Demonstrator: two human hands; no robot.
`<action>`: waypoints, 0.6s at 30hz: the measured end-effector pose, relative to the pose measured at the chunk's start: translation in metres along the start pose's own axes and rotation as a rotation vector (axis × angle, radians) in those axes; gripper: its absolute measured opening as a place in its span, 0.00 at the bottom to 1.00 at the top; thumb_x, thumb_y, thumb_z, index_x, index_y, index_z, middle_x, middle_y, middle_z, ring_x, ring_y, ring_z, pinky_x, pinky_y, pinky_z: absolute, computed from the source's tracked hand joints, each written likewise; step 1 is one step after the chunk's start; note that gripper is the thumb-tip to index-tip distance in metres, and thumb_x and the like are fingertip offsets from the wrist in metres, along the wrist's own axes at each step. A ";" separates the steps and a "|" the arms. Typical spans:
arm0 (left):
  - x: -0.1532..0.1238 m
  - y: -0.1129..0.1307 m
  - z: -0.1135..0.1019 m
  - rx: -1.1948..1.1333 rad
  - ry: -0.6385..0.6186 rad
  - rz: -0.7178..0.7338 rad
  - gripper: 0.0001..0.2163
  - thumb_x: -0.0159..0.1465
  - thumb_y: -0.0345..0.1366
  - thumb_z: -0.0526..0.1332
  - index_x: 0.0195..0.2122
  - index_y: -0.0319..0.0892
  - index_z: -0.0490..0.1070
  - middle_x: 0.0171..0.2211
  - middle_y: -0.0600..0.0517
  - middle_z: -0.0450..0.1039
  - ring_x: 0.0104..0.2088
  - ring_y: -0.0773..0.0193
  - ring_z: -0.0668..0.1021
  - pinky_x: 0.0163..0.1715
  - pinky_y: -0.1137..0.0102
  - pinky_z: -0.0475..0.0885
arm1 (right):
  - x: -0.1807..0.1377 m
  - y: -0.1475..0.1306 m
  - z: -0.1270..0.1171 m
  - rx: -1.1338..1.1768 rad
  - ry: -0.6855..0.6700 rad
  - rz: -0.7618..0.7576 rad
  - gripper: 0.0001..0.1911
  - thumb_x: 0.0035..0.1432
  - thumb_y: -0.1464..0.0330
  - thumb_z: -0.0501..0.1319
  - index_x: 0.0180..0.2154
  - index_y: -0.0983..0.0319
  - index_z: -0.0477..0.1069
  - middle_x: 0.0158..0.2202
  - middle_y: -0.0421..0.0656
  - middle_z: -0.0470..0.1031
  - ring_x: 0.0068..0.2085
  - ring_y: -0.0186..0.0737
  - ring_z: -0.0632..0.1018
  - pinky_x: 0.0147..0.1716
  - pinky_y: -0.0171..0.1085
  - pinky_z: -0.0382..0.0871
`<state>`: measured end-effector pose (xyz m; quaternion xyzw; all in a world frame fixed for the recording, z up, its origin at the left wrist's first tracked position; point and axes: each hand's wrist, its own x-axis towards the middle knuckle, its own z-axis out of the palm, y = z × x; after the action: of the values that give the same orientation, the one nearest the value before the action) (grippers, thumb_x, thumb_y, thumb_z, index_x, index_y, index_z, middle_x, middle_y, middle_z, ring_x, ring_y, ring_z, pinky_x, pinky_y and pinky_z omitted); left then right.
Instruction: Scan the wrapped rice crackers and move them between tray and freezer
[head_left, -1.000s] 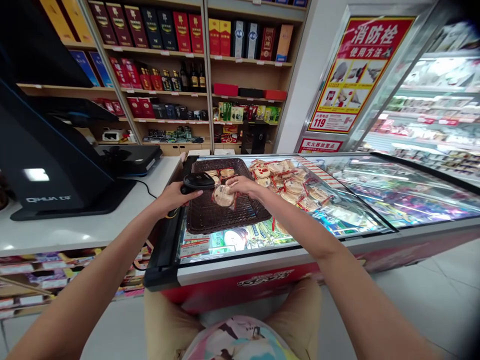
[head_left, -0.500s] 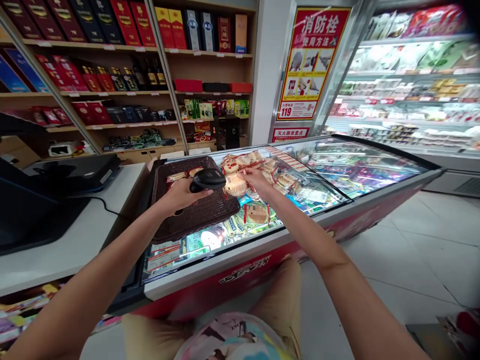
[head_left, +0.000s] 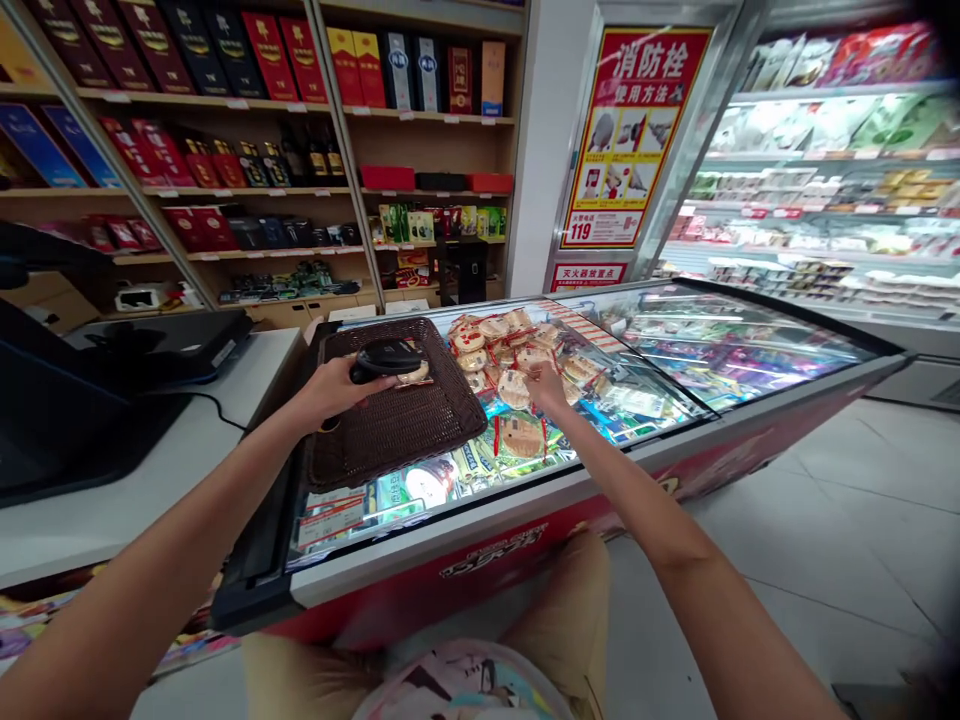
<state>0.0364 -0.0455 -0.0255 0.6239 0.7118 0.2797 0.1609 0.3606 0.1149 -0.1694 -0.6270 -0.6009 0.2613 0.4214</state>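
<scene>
My left hand (head_left: 335, 388) grips a black handheld barcode scanner (head_left: 386, 360) above a brown woven basket (head_left: 360, 440). A packaged round pastry (head_left: 415, 374) shows just past the scanner's head, inside the basket. To the right, my right hand (head_left: 549, 388) has its fingers closed at the edge of a clear-wrapped round pastry (head_left: 514, 390), at the near side of a pile of similar packs (head_left: 495, 335). Another wrapped pastry with red edges (head_left: 520, 437) lies apart, nearer to me. Basket and packs rest on the glass lid of a chest freezer (head_left: 457, 490).
At left is a white counter (head_left: 247, 390) with a dark checkout machine (head_left: 60, 400) and a cable. Shelves of boxed goods (head_left: 285, 150) stand behind. A red-and-yellow poster (head_left: 637, 130) hangs beyond the freezer, with a lit refrigerated display (head_left: 832, 170) at right.
My right hand has moved right, away from the scanner and onto the pastries at the pile's near side. My left hand with the scanner has shifted slightly left.
</scene>
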 end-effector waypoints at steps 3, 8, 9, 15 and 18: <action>-0.002 -0.026 -0.015 -0.062 0.042 -0.111 0.26 0.47 0.61 0.68 0.35 0.42 0.77 0.17 0.55 0.71 0.22 0.60 0.74 0.21 0.72 0.63 | -0.005 -0.022 0.017 -0.169 0.110 -0.198 0.16 0.54 0.71 0.58 0.46 0.62 0.67 0.49 0.53 0.71 0.54 0.53 0.69 0.54 0.49 0.61; -0.016 -0.058 -0.029 -0.117 0.062 -0.163 0.25 0.48 0.60 0.67 0.32 0.42 0.76 0.17 0.55 0.71 0.22 0.62 0.73 0.22 0.72 0.63 | -0.017 -0.099 0.070 -0.311 -0.058 -0.540 0.15 0.60 0.68 0.56 0.50 0.63 0.66 0.51 0.52 0.71 0.54 0.50 0.69 0.55 0.45 0.61; -0.020 -0.063 -0.032 -0.128 0.061 -0.169 0.24 0.48 0.60 0.67 0.30 0.42 0.75 0.17 0.55 0.71 0.21 0.62 0.73 0.22 0.71 0.63 | -0.020 -0.113 0.083 -0.345 -0.161 -0.563 0.16 0.62 0.67 0.56 0.51 0.63 0.66 0.52 0.52 0.71 0.54 0.49 0.70 0.55 0.44 0.62; -0.045 -0.088 -0.048 -0.186 0.064 -0.186 0.22 0.47 0.59 0.68 0.24 0.43 0.71 0.16 0.55 0.70 0.20 0.63 0.72 0.21 0.71 0.64 | -0.034 -0.158 0.151 -0.612 -0.553 -0.424 0.41 0.52 0.57 0.68 0.62 0.67 0.59 0.62 0.60 0.64 0.61 0.58 0.66 0.57 0.46 0.60; -0.053 -0.098 -0.055 -0.208 0.073 -0.206 0.22 0.47 0.58 0.68 0.25 0.42 0.71 0.16 0.55 0.69 0.20 0.63 0.72 0.22 0.70 0.66 | -0.036 -0.164 0.169 -0.668 -0.599 -0.381 0.51 0.45 0.50 0.71 0.64 0.68 0.58 0.64 0.62 0.60 0.64 0.62 0.62 0.60 0.49 0.56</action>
<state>-0.0648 -0.1144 -0.0468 0.5168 0.7446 0.3566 0.2267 0.1272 0.1030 -0.1234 -0.5039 -0.8508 0.1413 0.0461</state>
